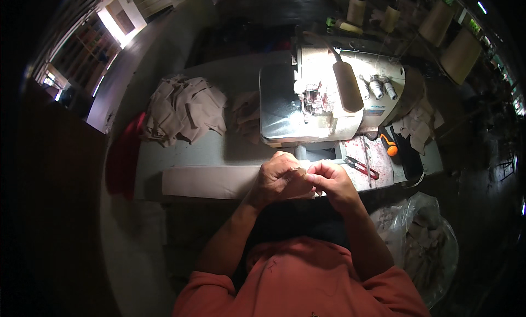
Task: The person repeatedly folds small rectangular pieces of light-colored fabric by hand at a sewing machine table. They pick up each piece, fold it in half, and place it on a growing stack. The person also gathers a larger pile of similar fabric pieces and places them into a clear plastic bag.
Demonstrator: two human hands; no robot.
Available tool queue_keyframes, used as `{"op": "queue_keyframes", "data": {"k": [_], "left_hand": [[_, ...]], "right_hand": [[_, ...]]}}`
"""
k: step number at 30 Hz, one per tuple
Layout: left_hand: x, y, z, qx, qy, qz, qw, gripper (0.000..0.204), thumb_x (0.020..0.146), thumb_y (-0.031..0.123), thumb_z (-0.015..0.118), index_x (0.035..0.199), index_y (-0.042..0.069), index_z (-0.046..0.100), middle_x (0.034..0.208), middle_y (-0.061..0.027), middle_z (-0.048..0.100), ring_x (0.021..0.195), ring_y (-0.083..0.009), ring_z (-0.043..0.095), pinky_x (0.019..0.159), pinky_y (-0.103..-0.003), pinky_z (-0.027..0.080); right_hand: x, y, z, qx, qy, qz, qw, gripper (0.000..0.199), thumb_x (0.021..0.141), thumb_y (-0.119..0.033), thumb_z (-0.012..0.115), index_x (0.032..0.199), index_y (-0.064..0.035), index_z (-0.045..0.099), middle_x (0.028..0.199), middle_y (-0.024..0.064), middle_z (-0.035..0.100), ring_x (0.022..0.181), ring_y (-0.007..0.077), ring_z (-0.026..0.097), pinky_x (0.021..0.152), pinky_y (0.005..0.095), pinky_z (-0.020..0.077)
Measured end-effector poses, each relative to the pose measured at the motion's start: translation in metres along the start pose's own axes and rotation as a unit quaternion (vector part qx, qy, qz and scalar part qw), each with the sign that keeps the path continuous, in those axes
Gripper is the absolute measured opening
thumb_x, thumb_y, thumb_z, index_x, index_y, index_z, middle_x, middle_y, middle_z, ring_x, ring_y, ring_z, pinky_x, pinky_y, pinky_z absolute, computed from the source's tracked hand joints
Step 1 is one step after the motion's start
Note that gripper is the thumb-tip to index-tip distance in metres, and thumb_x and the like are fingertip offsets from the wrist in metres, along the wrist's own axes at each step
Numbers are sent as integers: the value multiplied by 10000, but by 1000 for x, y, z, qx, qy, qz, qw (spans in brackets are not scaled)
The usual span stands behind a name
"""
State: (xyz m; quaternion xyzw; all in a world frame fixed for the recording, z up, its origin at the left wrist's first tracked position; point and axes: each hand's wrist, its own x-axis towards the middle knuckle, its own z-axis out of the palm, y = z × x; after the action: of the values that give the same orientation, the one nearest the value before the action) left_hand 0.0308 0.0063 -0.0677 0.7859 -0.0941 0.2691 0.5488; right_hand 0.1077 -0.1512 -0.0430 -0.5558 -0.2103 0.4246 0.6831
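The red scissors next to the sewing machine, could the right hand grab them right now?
Probably yes. The scissors lie bare on the table just beside the right hand, nothing between, though its fingers are pinching fabric.

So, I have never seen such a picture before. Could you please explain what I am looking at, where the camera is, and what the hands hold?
The camera sits on the person's head and looks down, so the picture bends at its rim. Both forearms enter from below. The left hand and right hand meet in front of a sewing machine and pinch a small piece of beige fabric; the detail is too small to tell. On the table lie a pile of beige fabric pieces, a long beige strip and red-handled snips. Thread cones stand behind.
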Motion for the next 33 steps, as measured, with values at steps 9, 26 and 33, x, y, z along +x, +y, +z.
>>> {"op": "queue_keyframes", "data": {"k": [9, 26, 33], "left_hand": [[1, 5, 3, 37, 20, -9, 999, 200, 777, 89, 547, 966, 57, 600, 910, -92, 557, 870, -226, 499, 777, -308, 402], [-88, 22, -101, -490, 471, -86, 729, 514, 854, 389, 414, 1224, 38, 358, 1245, -98, 398, 1160, -226, 363, 992, -376, 264], [-43, 54, -89, 4, 415, -151, 897, 400, 841, 257, 449, 1130, -19, 420, 1076, -152, 485, 961, -260, 474, 802, -355, 396]], "right_hand": [[-6, 19, -28, -101, 111, 36, 988, 63, 776, -90, 570, 772, -34, 541, 720, 2, 540, 592, 41, 474, 548, 157, 376], [-16, -44, 39, 55, 81, -58, 994, 108, 766, -77, 521, 814, 10, 478, 675, 139, 578, 529, 211, 587, 454, 270, 467], [-2, -15, 24, 21, 32, 15, 999, 260, 805, -139, 505, 992, 41, 499, 820, 115, 593, 679, 171, 607, 597, 279, 518]]}}
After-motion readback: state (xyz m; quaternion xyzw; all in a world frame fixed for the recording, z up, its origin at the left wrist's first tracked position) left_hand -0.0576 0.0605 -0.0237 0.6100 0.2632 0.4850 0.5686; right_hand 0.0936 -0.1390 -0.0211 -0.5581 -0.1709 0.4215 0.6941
